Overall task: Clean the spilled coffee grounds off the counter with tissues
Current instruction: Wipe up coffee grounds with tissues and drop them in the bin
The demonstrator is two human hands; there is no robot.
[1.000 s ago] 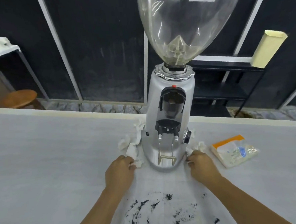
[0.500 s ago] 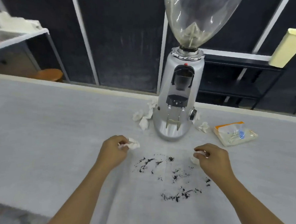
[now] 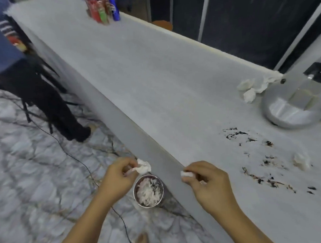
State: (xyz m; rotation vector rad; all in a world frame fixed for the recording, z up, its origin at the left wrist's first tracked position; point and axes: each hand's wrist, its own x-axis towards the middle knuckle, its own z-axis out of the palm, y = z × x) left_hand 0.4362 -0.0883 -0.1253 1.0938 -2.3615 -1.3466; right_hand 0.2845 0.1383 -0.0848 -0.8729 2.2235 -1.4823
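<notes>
Beside the front edge of the counter [image 3: 153, 75], the left hand [image 3: 118, 176] pinches a crumpled tissue [image 3: 144, 167] between thumb and fingertips, holding it just above a small metal bin [image 3: 147, 176] that stands on the marble floor [image 3: 29, 184]. The bin holds a heap of used white tissues streaked with dark specks. The right hand [image 3: 209, 182] hovers over the counter's edge, its thumb and forefinger closed round a small wad of tissue [image 3: 186, 174]. Further right on the counter top the spilled coffee grounds [image 3: 267, 180] lie scattered in dark smears and specks, near the round silver base of the grinder [image 3: 293, 110]. One loose tissue [image 3: 302, 161] lies on the counter at the right side of the grounds, and a cluster of crumpled tissues [image 3: 251, 88] sits against the grinder's left side. At the far end of the counter stand several coloured cans [image 3: 103, 9], blurred. To the left a person [image 3: 49, 101] in dark trousers stands on the floor, and a thin black cable [image 3: 74, 157] runs across the floor.
</notes>
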